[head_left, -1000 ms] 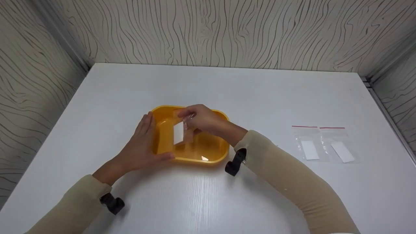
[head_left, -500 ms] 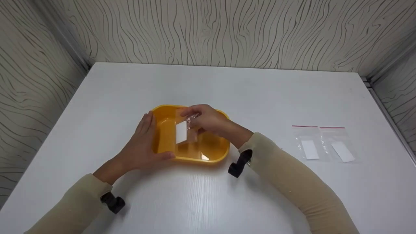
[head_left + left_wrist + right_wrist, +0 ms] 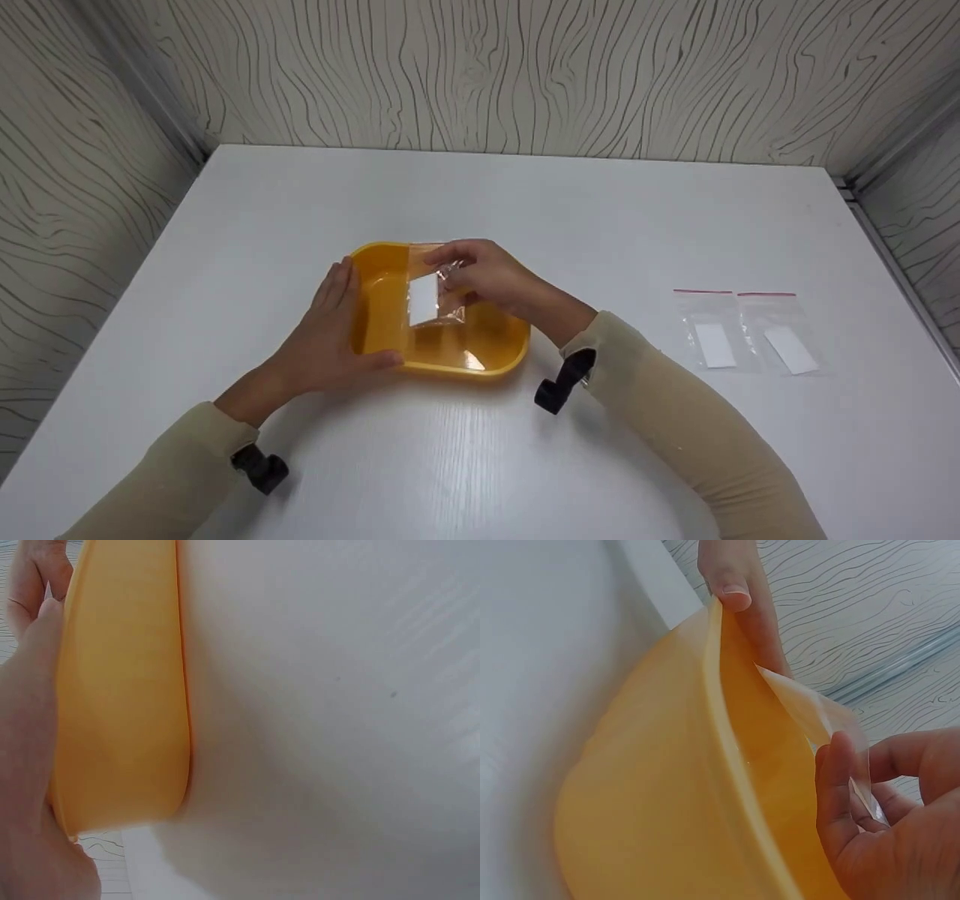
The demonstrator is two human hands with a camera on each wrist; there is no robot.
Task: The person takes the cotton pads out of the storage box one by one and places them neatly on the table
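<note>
A yellow plastic basin (image 3: 487, 352) stands on the white table. My left hand (image 3: 319, 341) grips its left end, with the thumb lying on the near rim and the fingers at the far left side. Over the basin, my right hand (image 3: 491, 277) pinches a clear plastic bag (image 3: 450, 304) between thumb and fingers. A white rectangular piece (image 3: 424, 298) shows in the bag. The right wrist view has the raised bag (image 3: 817, 709) above the basin's inside, held by the right hand (image 3: 885, 817). In the left wrist view the basin's outer wall (image 3: 124, 690) hides what lies inside.
Two clear zip bags with red seals, the left bag (image 3: 686, 311) and the right bag (image 3: 806, 322), lie side by side at the right, each with a white rectangle. A patterned wall (image 3: 480, 82) rises behind the white table (image 3: 600, 217).
My right hand has shifted slightly right with the bag, which has tilted so its white piece shows wider. My left hand and the basin have stayed in place.
</note>
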